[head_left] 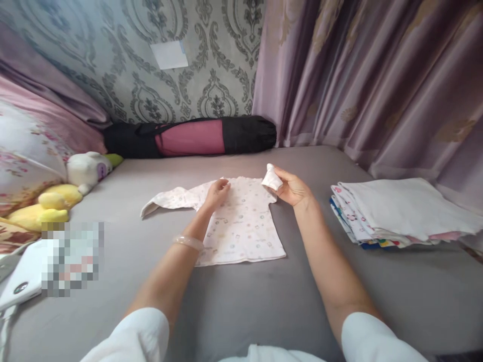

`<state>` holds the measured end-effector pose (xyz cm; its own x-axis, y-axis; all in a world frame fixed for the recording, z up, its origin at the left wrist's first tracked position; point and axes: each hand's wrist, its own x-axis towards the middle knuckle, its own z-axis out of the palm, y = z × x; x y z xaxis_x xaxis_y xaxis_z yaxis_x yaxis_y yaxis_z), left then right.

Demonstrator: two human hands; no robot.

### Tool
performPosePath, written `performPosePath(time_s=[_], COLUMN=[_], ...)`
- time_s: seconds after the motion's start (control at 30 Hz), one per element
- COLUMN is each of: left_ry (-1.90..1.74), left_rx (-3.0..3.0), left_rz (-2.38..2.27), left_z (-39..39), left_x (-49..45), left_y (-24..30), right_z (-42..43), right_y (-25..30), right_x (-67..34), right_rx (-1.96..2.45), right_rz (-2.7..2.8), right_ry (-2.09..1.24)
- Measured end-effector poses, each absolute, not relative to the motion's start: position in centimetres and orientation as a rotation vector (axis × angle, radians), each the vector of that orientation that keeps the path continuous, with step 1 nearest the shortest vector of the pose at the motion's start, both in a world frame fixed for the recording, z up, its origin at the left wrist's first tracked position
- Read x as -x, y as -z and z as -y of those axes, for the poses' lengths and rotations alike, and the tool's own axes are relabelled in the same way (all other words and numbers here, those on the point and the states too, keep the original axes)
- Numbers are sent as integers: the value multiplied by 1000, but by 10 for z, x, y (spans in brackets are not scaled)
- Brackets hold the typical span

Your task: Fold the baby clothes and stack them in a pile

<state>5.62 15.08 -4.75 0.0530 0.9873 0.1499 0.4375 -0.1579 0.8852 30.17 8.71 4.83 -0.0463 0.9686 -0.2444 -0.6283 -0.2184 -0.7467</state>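
A small white long-sleeved shirt (245, 231) with a faint pastel print lies spread on the grey bed sheet, its hem toward me. One sleeve stretches out to the left, its cuff folded at the end. My right hand (296, 188) is closed on the other sleeve, which is bunched up and raised off the bed at the shirt's upper right. My left hand (218, 193) rests on the upper part of the shirt, near the neckline, with its fingers lying on the cloth. A pale bangle (188, 243) circles my left wrist.
To the right is a stack of folded clothes (407, 208). A long black and pink bag (190, 137) lies along the wall. On the left are plush toys (85, 171), a floral pillow (28, 146) and a white device (28, 276) with a cable. Curtains (362, 75) hang at the right.
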Motion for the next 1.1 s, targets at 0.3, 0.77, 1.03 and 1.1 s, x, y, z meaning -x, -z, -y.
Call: performPosePath(time_s=[0.3, 0.77, 1.03, 1.1], left_ry=[-1404, -1355, -1435, -1435], left_rx=[-1247, -1500, -1535, -1464], left_rz=[-1273, -1431, -1517, -1547], left_z=[-133, -120, -124, -126], left_x=[-36, -43, -41, -39], left_y=[59, 45, 55, 60], right_z=[-120, -127, -125, -121], right_y=[-46, 0, 7, 10], right_x=[-231, -143, -149, -151], right_rx=[1033, 1342, 1709, 1780], right_rz=[579, 756, 1392, 1590], right_ry=[-1667, -1434, -870, -658])
